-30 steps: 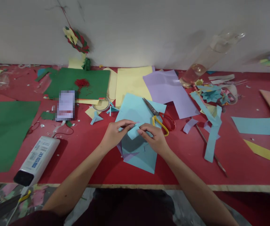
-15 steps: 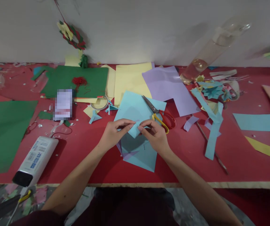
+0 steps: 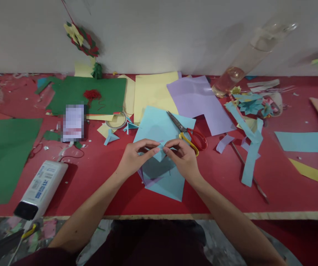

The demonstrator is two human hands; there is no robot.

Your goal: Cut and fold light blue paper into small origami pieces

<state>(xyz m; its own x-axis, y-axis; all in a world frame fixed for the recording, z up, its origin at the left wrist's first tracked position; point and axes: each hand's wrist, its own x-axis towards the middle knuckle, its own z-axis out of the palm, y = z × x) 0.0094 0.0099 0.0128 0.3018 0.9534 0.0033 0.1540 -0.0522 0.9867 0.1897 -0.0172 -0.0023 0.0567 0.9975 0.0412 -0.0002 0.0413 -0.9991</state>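
Note:
A small folded light-blue paper (image 3: 159,154) is pinched between my two hands. My left hand (image 3: 138,155) holds its left side between thumb and fingers. On its right side, my right hand (image 3: 183,154) grips it the same way. Beneath them lie larger light-blue sheets (image 3: 163,184), with a bit of purple paper at their left edge. Scissors (image 3: 185,130) with one red and one yellow handle rest just beyond my right hand, blades slightly apart. Small folded blue pieces (image 3: 111,137) lie beyond my left hand, near a tape roll (image 3: 116,120).
Green (image 3: 107,88), yellow (image 3: 153,92) and purple sheets (image 3: 198,96) lie at the back. A phone (image 3: 73,122) and a white power bank (image 3: 42,188) are at left. At right are a leaning bottle (image 3: 242,61), blue strips (image 3: 250,162) and a thin stick (image 3: 249,173).
The folded paper's visible part between my fingertips looks smaller, and its sides are drawn closer together. My hands stay almost in place. The whole view has shifted slightly.

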